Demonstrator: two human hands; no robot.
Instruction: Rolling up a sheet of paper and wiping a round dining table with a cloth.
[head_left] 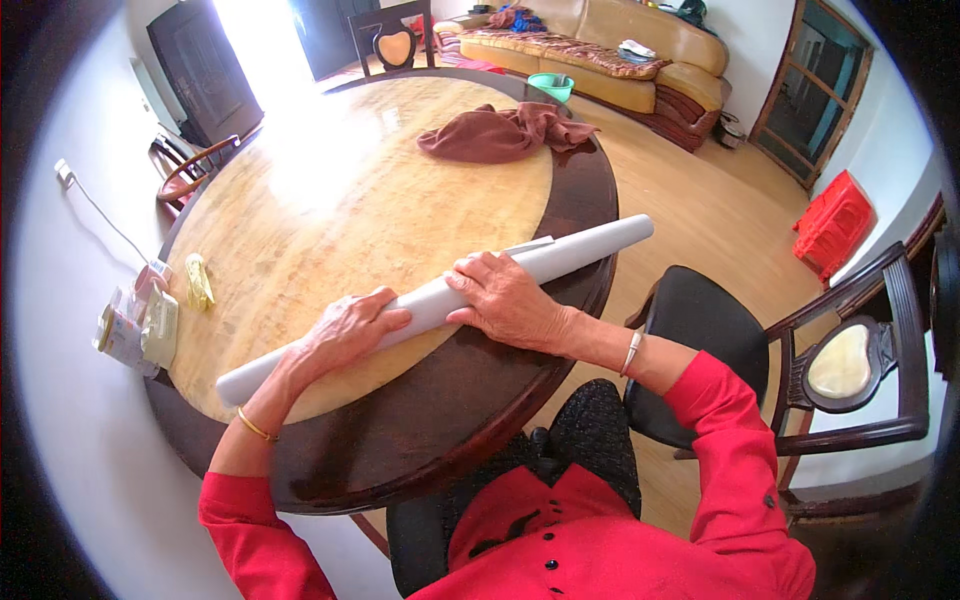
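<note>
A long pale grey-white roll of sheet material (590, 242) lies slantwise across the near side of a round table (390, 460); its right end reaches past the table's edge. My left hand (345, 332) is closed over the roll's middle, thumb toward me. To its right, my right hand (508, 302) grips the roll too, fingers curled over the top and thumb on the near side. A narrow loose flap shows along the roll's far side, just beyond my right hand. What the roll is made of, I cannot tell.
A crumpled brown cloth (485, 135) rests on the table's far right. Containers and packs (160, 328) crowd its left edge, beside a yellowish bundle (198, 283). A dark chair (700, 340) stands close at right. Farther off are a red plastic stool (833, 227), a green basin (550, 86) and a sofa (590, 50).
</note>
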